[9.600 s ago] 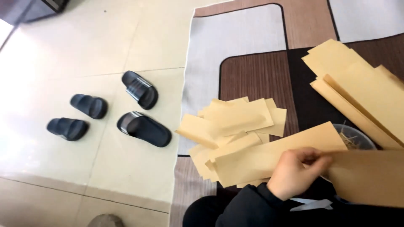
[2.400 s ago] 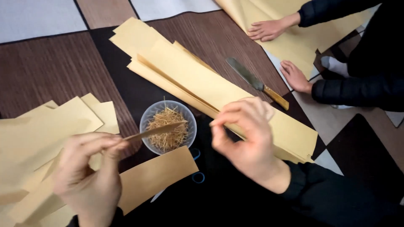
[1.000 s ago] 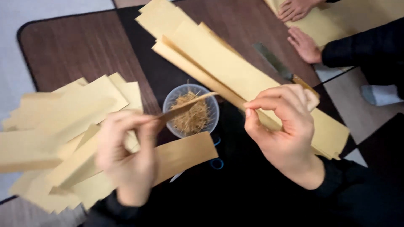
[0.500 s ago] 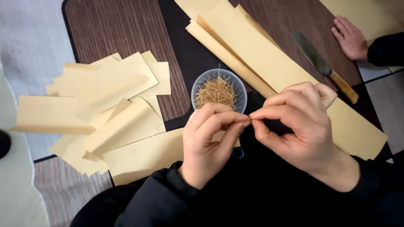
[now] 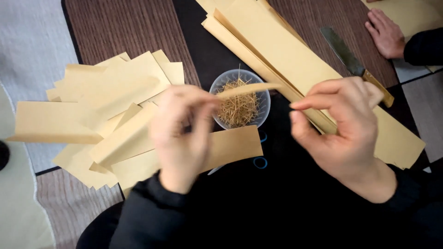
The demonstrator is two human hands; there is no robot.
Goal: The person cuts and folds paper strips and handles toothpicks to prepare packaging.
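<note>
Left hand [image 5: 182,138] pinches a thin rolled paper stick [image 5: 249,88] over the straw-filled bowl [image 5: 240,99]. Right hand [image 5: 341,124], half-curled and empty, has pulled away to three o'clock. Knife [image 5: 353,64] lies at two o'clock.

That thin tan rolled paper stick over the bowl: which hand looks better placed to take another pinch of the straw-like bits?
Probably the right hand: its fingers are free beside the clear plastic bowl. The left hand is pinching the thin tan paper stick.

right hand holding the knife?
No. The right hand is pinched in the air, fingers apart from the knife, which lies on the floor past the long paper strips.
</note>
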